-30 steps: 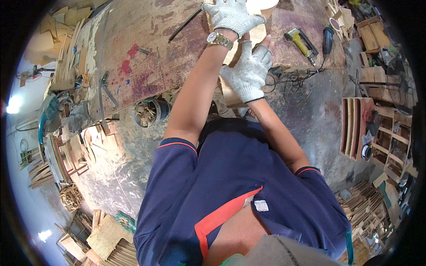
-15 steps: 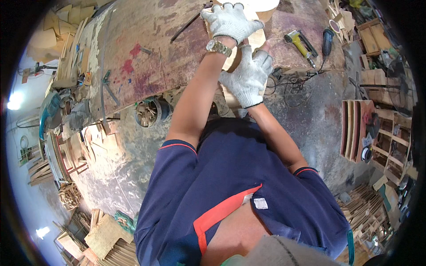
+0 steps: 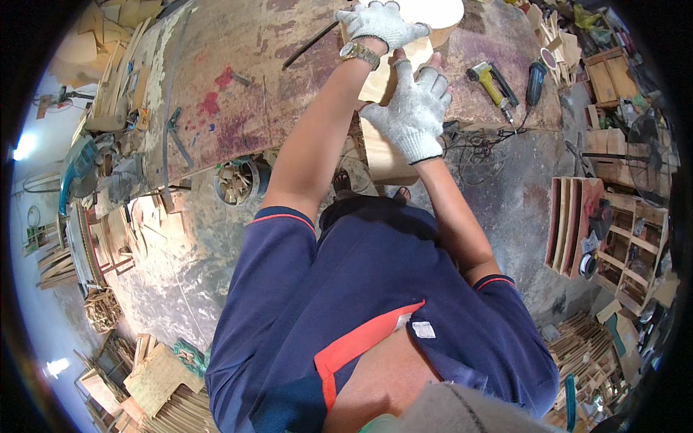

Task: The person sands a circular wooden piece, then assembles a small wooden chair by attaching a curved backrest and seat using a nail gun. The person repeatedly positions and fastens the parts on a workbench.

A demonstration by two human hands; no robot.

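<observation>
A pale wooden piece (image 3: pixel 382 148) lies lengthwise over the near edge of the worn workbench (image 3: pixel 281 79), its near end sticking out past the edge. Toward its far part, my left hand (image 3: pixel 382 23), in a grey-white knit glove with bare fingertips and a watch at the wrist, rests with fingers spread. Closer to me, my right hand (image 3: pixel 415 112), gloved alike, lies flat along the same wood with its fingers stretched forward. A rounded pale wooden form (image 3: pixel 440 16) stands just beyond, to the right of my left hand.
On the bench's right are a yellow nail gun (image 3: pixel 493 88) and a dark corded power tool (image 3: pixel 535 83), with cables (image 3: pixel 476 148) hanging off the edge. A dark rod (image 3: pixel 310 45) lies left of my hands. Below the bench stands a scrap bucket (image 3: pixel 242 180).
Both hands have slid farther away along the wood, the left arm reaching more. My view has shifted slightly, and my feet in sandals now show below the bench.
</observation>
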